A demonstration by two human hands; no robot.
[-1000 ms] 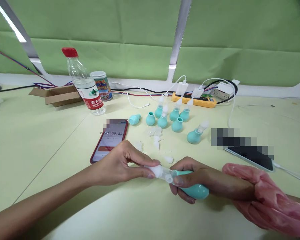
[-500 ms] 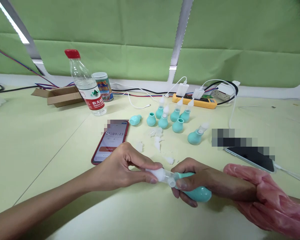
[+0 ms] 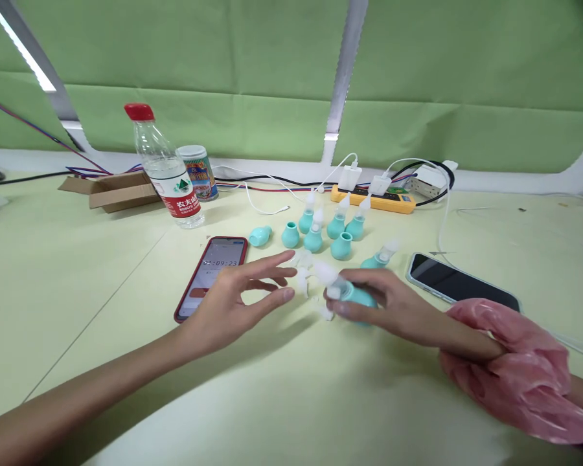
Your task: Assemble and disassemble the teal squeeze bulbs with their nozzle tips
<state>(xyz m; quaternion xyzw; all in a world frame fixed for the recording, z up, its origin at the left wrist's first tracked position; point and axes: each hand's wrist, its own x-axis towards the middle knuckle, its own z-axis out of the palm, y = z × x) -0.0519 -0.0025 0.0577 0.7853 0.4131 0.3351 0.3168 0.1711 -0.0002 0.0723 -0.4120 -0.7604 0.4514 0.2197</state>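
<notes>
My right hand (image 3: 381, 301) grips a nasal aspirator (image 3: 359, 296), a teal squeeze bulb with a clear collar and a white tip slanting up to the left. My left hand (image 3: 245, 298) is apart from it, fingers spread and holding nothing. Beyond the hands stand several teal aspirators with translucent tips, one of them at the front (image 3: 313, 240). Two upright teal bulbs, a left one (image 3: 290, 235) and a right one (image 3: 341, 246), have bare open necks. Another teal bulb (image 3: 260, 236) lies on its side. One tipped aspirator (image 3: 376, 260) leans behind my right hand.
Clear plastic scraps (image 3: 302, 279) lie between the hands. A red-cased phone (image 3: 208, 278) is at left, a dark-screened phone (image 3: 461, 281) at right. Behind are a water bottle (image 3: 177, 188), a can (image 3: 199, 173), a cardboard box (image 3: 121, 192) and an orange power strip (image 3: 374, 199) with cables.
My left hand has let go of the aspirator's white tip and opened, moving slightly left. My right hand has carried the aspirator up and away from me, towards the other bulbs.
</notes>
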